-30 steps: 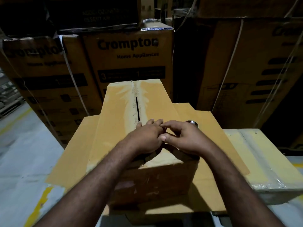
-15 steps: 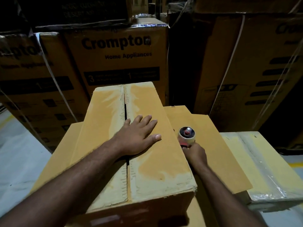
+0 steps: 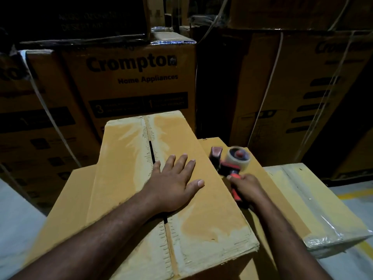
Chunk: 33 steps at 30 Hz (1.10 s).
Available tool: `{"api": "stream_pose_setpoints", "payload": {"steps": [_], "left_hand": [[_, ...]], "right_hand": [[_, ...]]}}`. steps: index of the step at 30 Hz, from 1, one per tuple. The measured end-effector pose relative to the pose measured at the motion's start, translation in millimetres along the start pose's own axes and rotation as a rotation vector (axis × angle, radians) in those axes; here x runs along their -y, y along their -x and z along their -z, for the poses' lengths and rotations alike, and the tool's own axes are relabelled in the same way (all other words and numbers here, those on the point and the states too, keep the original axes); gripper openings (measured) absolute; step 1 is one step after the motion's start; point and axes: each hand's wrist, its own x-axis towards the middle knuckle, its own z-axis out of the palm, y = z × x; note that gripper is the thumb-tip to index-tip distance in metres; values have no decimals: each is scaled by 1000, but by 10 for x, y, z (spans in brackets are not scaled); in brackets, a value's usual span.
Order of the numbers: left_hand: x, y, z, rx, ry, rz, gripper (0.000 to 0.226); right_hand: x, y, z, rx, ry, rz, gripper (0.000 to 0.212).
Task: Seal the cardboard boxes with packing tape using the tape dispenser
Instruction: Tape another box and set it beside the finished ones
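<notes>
One cardboard box (image 3: pixel 201 209) is pressed flat by the left hand (image 3: pixel 173 184); one tape dispenser (image 3: pixel 230 164), just beside it, is gripped by the right hand (image 3: pixel 247 187).

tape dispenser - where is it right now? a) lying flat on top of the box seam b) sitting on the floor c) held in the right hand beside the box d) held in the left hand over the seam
c: the right hand grips the red handle of the tape dispenser just off the right edge of the cardboard box, while the left hand lies flat on the box top beside the open seam.
</notes>
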Motion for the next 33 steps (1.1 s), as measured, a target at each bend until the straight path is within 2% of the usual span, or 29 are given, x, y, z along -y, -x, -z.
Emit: {"api": "stream_pose_setpoints", "payload": {"steps": [1, 3, 5, 7, 8, 10, 11, 13, 15, 19, 22, 24, 29, 33], "left_hand": [[-17, 3, -2, -3, 5, -1, 76], [-41, 13, 17, -13, 22, -11, 76], [-20, 14, 89, -23, 66, -24, 75], [1, 20, 202, -16, 222, 2, 65], [3, 36, 271, -22, 457, 48, 51], [-5, 114, 433, -97, 1162, 217, 24], [30, 139, 508, -169, 1439, 312, 24], [193, 162, 668, -254, 1652, 376, 40], [383, 180, 801, -234, 1794, 351, 61], [626, 215, 932, -96, 1863, 344, 82], [715, 208, 964, 35, 1868, 314, 86], [760, 186, 966, 86, 1880, 320, 80], [758, 103, 919, 205, 2060, 371, 75], [689, 41, 925, 214, 2162, 330, 50]], "right_hand": [[179, 105, 84, 25, -94, 26, 15], [544, 363, 245, 56, -202, 120, 25], [834, 644, 347, 61, -221, 257, 38], [1012, 932, 362, 70, -194, 372, 47], [1051, 1050, 331, 74, -166, 414, 52], [1079, 1273, 204, 70, -127, 495, 59], [1065, 1357, 118, 57, -101, 524, 61], [1005, 1506, -97, -1, -5, 592, 60], [929, 1599, -301, -56, 63, 668, 59], [793, 1625, -513, -90, 78, 765, 59], [735, 1629, -577, -106, 98, 827, 60], [708, 1655, -612, -127, 118, 882, 64], [688, 1689, -654, -204, 80, 961, 54], [721, 1673, -596, -232, 131, 986, 58]]}}
